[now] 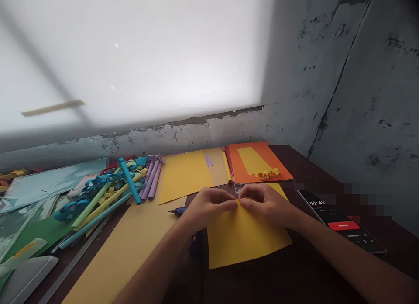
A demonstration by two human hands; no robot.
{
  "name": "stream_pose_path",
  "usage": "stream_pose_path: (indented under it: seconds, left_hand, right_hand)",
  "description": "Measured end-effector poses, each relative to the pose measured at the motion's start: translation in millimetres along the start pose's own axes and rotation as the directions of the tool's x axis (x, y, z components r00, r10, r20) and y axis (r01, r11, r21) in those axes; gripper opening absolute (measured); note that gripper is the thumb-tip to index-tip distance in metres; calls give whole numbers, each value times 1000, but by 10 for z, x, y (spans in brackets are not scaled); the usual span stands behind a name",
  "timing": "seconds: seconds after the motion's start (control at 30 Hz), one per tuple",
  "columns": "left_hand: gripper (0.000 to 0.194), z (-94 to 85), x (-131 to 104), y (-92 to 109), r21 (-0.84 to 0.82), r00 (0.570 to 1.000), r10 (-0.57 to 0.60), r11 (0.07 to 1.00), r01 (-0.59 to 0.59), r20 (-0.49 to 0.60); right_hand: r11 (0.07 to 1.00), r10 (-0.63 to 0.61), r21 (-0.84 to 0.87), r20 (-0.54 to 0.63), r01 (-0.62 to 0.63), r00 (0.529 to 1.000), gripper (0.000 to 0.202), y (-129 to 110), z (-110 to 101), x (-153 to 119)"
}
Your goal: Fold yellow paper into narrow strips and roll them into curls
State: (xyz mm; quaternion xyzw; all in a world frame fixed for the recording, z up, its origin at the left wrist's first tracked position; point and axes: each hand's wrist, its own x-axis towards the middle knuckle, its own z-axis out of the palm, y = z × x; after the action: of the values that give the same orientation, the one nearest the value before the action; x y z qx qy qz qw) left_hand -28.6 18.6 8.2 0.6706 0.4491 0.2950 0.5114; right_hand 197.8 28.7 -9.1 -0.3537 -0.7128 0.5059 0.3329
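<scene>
A person's left hand [212,206] and right hand [268,206] meet just right of the centre of the frame, nearly touching, each with thumb and fingers pinched on the far edge of a yellow sheet [244,240], which fans out toward the bottom of the frame over a dark table [327,177]. The sheet is gathered upward at the pinch but otherwise broad and open, neither rolled into a tube nor cut into strips; how much work it has had, or still needs, cannot be told. Finished pieces lie to the left: purple rolls [153,179], a blue roll [131,181] and a tangle of blue curls [70,211]. A yellow roll [227,167] rests beyond the hands, beside an orange sheet [281,166] bearing yellow curls [270,175], while a second yellow sheet [185,175] lies flat near the centre. Close by the left forearm, which partly hides it, sits a dark blue tool [179,211] with a pointed tip, crowding that side of the held paper. A tan sheet [140,227] runs beneath the same arm to the lower left, and a phone [340,221] reading 00:48 lies beside the right forearm at the right of the frame.
</scene>
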Motion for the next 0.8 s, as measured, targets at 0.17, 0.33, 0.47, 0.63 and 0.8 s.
stream_pose_path:
  seconds: [0.17,0.33,0.47,0.63,0.8]
  left_hand:
    - [33,5,2,-17,7,999,40,999,-40,-15]
    - [31,14,24,-50,16,995,79,997,-78,-65]
    - [33,24,18,-30,24,995,59,998,-57,-76]
    - [32,49,2,23,75,992,54,996,-46,-110]
    - [27,-28,-14,53,113,998,-1,994,8,-63]
  right_hand:
    - [999,-20,-28,-37,19,999,23,-46,21,-8]
    - [995,-54,-88,-79,47,995,23,-74,36,-12]
    - [992,-62,-114,-104,50,993,25,-68,30,-9]
    - [991,-64,-127,-119,49,991,26,-68,23,-10]
    - [989,-28,-147,-90,15,996,26,-78,-12,-5]
